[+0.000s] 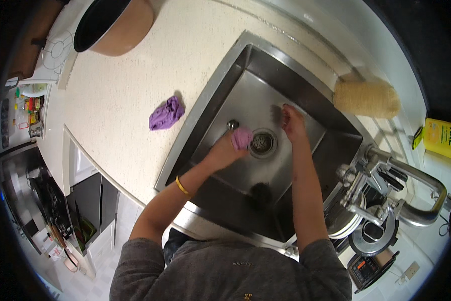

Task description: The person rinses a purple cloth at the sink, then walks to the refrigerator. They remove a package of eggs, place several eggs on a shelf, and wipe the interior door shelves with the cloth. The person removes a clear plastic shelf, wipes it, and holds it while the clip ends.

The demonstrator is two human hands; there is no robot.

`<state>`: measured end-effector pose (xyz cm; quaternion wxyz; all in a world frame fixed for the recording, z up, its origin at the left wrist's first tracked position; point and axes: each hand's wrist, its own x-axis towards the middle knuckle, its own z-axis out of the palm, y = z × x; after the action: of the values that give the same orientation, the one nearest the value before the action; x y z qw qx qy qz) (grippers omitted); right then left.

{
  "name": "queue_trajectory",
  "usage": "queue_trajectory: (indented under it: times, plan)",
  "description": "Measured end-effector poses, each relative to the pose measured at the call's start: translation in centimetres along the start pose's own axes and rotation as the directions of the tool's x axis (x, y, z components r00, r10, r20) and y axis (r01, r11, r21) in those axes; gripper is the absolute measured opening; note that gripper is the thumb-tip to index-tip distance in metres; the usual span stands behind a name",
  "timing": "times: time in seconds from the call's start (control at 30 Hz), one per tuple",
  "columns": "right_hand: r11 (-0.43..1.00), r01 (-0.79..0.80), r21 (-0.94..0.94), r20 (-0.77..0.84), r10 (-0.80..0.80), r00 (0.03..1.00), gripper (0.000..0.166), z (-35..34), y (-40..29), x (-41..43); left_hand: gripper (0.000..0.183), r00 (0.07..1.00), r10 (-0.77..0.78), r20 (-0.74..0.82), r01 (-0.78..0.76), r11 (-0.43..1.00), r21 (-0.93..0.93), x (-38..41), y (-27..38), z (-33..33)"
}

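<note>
My left hand (pixel 225 150) is over the stainless steel sink (pixel 229 90), closed around a small pink cloth or sponge (pixel 242 138), which is blurred. Just past its fingers lies the round drain with its strainer (pixel 263 143). A small shiny round metal piece (pixel 232 124) shows beside the hand, on the sink floor. To the right of the drain hovers my right hand (pixel 294 122), fingers curled and seen side-on, and no object shows in it. A crumpled purple cloth (pixel 167 114) rests on the counter left of the sink.
A brown pot with a dark inside (pixel 124 30) stands at the counter's far left. Along the right are a tan roll-shaped object (pixel 366 98), a yellow AXE bottle (pixel 440 137), the chrome faucet (pixel 394 184), stacked plates (pixel 345 222) and a dark appliance with a display (pixel 364 267).
</note>
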<state>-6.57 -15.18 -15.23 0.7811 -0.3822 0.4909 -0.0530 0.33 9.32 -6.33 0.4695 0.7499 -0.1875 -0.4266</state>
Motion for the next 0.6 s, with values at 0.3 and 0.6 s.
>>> queue_trajectory:
  times: [0.3, 0.6]
  plan:
    - [0.018, 0.326, -0.945, 0.317, -0.188, 0.930, 0.038, -4.5, 9.1, -7.8, 0.050, 0.997, 0.061, 0.039, -0.059, 0.997, -0.049, -1.3, 0.7, 0.1]
    - [0.709, 0.266, -0.653, 0.217, -0.162, 0.963, 0.035, -5.5, 7.2, -9.7, 0.022, 0.896, -0.336, 0.291, 0.391, 0.907, -0.155, -3.0, 3.2, 0.1]
